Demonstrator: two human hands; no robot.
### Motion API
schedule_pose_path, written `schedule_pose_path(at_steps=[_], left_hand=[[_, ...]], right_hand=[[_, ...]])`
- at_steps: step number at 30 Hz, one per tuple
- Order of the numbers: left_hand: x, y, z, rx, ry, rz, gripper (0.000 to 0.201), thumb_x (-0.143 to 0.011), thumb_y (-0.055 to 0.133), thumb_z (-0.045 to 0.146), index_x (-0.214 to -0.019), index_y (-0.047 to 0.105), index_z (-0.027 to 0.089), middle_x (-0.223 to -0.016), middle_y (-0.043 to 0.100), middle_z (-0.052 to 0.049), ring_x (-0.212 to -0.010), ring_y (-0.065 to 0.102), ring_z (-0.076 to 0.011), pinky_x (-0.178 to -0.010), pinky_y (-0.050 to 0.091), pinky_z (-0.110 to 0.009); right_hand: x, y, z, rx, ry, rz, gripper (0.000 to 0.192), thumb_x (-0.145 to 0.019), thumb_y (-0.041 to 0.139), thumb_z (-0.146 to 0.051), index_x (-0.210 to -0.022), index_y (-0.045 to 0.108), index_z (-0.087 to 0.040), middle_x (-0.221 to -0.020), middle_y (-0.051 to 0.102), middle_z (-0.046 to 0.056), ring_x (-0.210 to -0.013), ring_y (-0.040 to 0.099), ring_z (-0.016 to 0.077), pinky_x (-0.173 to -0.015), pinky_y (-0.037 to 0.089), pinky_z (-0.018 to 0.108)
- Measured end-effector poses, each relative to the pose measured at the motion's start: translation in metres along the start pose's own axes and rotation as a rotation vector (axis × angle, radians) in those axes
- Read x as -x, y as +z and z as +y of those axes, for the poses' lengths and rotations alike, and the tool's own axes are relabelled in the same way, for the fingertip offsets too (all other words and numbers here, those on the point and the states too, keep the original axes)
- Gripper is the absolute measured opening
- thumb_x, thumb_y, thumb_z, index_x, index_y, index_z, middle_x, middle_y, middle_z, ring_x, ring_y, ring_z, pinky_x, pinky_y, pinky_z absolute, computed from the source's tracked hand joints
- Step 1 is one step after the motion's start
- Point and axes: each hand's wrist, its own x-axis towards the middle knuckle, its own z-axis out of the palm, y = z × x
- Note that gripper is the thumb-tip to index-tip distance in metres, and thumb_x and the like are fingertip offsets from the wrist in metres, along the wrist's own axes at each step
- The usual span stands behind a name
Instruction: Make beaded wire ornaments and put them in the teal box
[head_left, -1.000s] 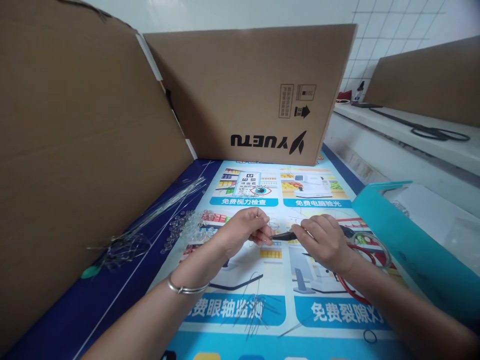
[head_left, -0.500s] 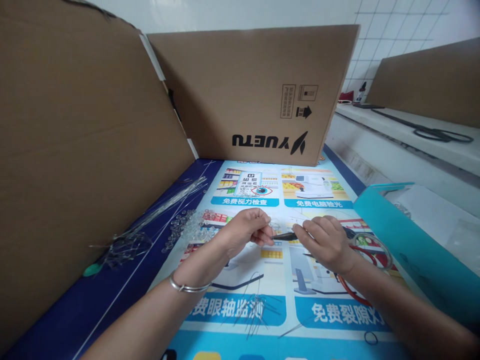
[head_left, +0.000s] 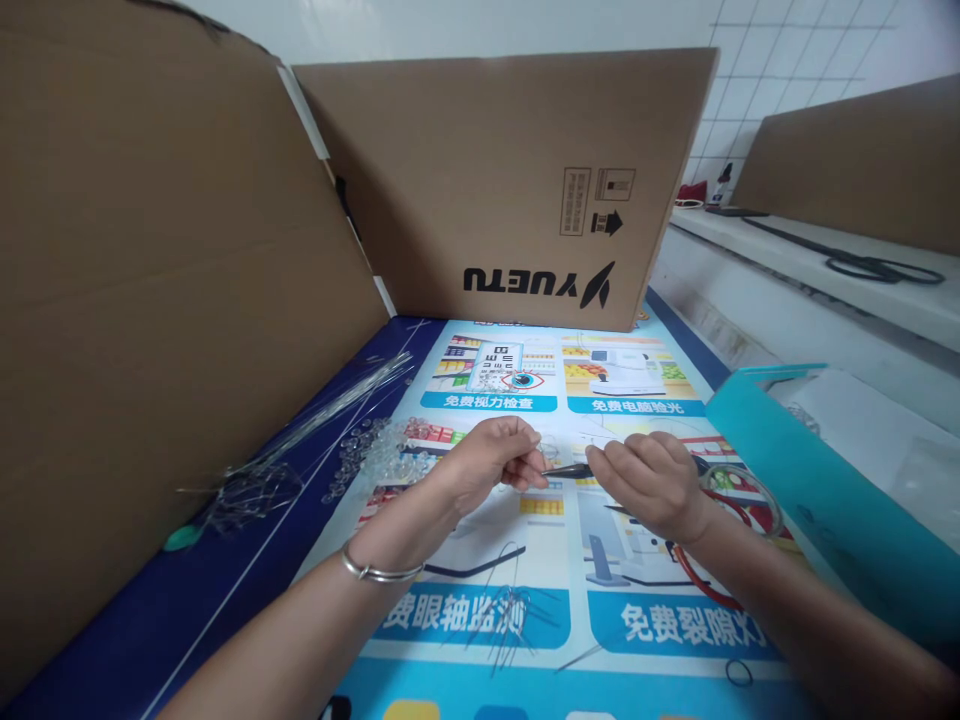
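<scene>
At far left, a cardboard panel (head_left: pixel 150 300) stood upright on the surface (head_left: pixel 247 610). Just beside it lay a tangle of thin wires (head_left: pixel 251 500), with a small green object (head_left: pixel 182 539) at its near end and a bundle of straight wires (head_left: pixel 337 405) beyond. A heap of clear beads (head_left: pixel 390 455) followed. None of these had changed since one second earlier.

The left hand (head_left: pixel 499 455), with a bangle (head_left: pixel 379 573) at the wrist, was raised above the surface. Its grip was drawn to a pinch — whether a small piece sat within it could not be told. Loose wires (head_left: pixel 512 612) lay below, undisturbed.

Next came the pliers (head_left: pixel 568 471), in mid-air between the hands, their dark nose pointing left and reaching the left fingertips. The nose caught slightly more light than one second before; otherwise position matched closely. The right hand (head_left: pixel 649 480) was wrapped firmly around the pliers — grip clenched, as earlier.

Beyond it, red handles (head_left: pixel 697 578) and a clear ring (head_left: pixel 766 505) showed, partly hidden. Farthest right, an open teal box (head_left: pixel 825 500) remained in place.
</scene>
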Motion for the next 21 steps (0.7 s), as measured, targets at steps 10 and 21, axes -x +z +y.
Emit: schedule_pose_path(at_steps=[10, 21], left_hand=[[0.009, 0.004, 0.016, -0.520, 0.300, 0.053, 0.012, -0.083, 0.047, 0.028, -0.077, 0.048, 0.018, -0.068, 0.066, -0.002, -0.060, 0.062, -0.0128, -0.059, 0.045, -0.025], [0.013, 0.002, 0.018, -0.715, 0.375, 0.018, 0.007, -0.081, 0.045, 0.018, -0.077, 0.051, 0.019, -0.067, 0.064, -0.001, -0.064, 0.060, -0.0132, -0.059, 0.041, -0.023]], right_hand=[[-0.009, 0.006, -0.009, -0.235, 0.202, -0.230, 0.017, -0.082, 0.046, -0.013, -0.089, 0.061, -0.018, -0.073, 0.060, 0.004, -0.069, 0.047, 0.0152, -0.064, 0.032, 0.031], [-0.016, 0.001, -0.013, -0.566, 0.455, -0.500, 0.015, -0.080, 0.052, -0.023, -0.090, 0.062, -0.022, -0.084, 0.064, 0.003, -0.081, 0.057, 0.0165, -0.068, 0.042, 0.027]])
